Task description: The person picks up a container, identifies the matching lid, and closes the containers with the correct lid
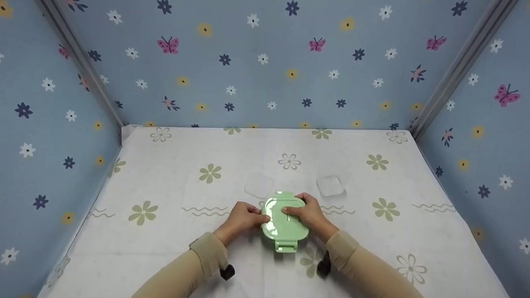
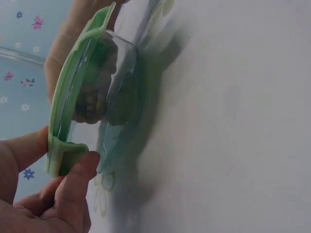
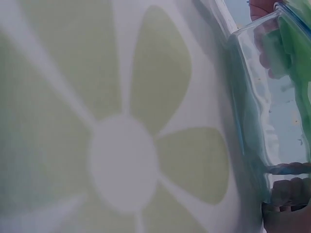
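Your 2 hands meet on the box (image 1: 284, 224), a clear container with a green lid (image 1: 283, 220), sitting on the table (image 1: 177, 252) right between them. Your left hand (image 1: 243, 217) pinches the lid's side clip (image 2: 65, 158) with thumb and curled fingers. Your right hand (image 1: 309, 214) lies over the lid's other side, fingers bent onto the top; it seems to grip the rim, though that edge is hidden. Just beyond your hands lie 2 clear lids (image 1: 259, 185), 1 past each hand.
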A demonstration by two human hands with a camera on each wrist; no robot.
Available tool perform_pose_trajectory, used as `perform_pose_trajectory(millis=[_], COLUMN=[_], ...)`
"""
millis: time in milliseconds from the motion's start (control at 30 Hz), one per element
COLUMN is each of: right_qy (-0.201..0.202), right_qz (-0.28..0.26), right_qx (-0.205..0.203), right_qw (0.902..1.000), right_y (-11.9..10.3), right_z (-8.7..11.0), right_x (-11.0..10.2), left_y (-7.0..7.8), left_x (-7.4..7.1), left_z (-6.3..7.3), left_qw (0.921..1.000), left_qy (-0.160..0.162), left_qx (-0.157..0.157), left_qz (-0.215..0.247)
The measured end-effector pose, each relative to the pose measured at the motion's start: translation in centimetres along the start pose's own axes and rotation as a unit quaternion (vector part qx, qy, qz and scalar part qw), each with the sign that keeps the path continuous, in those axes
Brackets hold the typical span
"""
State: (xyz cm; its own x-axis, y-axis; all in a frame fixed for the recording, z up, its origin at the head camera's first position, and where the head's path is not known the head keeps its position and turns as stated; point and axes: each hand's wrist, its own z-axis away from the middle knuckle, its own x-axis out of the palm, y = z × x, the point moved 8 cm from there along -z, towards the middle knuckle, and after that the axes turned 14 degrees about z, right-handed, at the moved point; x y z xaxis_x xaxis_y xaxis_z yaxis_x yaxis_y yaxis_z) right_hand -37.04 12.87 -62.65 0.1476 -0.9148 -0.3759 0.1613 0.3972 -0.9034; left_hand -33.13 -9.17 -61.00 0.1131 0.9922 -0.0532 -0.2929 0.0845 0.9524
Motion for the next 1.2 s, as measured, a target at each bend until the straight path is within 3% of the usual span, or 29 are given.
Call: perform_pose_trajectory(millis=[333,467,633,867,1200], right_qy=[-0.002,0.007,0.015,0.003,0.016], right_qz=[-0.017,-0.001,0.039,0.036,0.128], right_qx=[0.001,0.0,-0.016,-0.028,-0.029], right_qw=[0.9999,1.0,0.999,0.9989,0.9913], right_y=[0.4,0.5,0.3,0.0,-0.6], right_z=[-0.3,0.0,0.4,1.1,2.2], right_x=[-0.1,-0.2,-0.7,-1.5,-3.3], left_y=[-0.6,-0.9,-1.4,-1.7,-1.5], left_x=[-0.1,0.1,0.5,0.9,0.6], left_z=[-0.3,-0.3,0.1,0.8,1.3], left_qw=[0.9989,0.9986,0.9953,0.9902,0.9881], left_qy=[-0.009,-0.016,-0.041,-0.074,-0.082], left_qx=[-0.031,-0.035,-0.055,-0.069,-0.084], left_qz=[0.034,0.036,0.067,0.096,0.099])
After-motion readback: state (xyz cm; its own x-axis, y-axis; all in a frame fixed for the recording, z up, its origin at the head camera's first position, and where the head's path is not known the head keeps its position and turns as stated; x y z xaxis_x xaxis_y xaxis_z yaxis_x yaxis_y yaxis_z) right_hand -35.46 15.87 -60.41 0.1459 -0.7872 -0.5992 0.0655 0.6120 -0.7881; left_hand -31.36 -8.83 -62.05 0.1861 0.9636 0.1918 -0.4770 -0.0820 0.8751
